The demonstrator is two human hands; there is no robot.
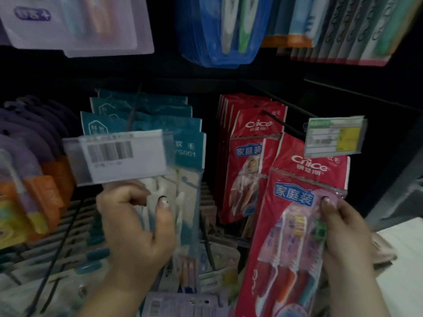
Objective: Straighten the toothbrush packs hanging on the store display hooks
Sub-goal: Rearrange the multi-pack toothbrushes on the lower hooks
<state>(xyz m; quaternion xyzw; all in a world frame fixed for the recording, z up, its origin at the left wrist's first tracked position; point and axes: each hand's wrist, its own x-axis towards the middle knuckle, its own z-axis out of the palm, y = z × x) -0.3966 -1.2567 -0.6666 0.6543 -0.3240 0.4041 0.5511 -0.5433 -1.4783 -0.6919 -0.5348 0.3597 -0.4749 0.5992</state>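
Observation:
A row of teal toothbrush packs (146, 124) hangs on a hook at centre left. My left hand (137, 227) grips the clear lower part of the front teal pack (185, 202), thumb on its face. To the right hangs a row of red toothbrush packs (247, 156) on a black hook (283, 126). My right hand (343, 232) pinches the right edge of the front red pack (290, 225), which tilts forward and to the left, apart from the row behind it.
Price tag holders stick out at the hook ends: a white barcode one (116, 154) over the teal row, a green-yellow one (334, 136) by the red row. Purple-orange packs (29, 170) hang left; more packs (219, 28) hang above and below.

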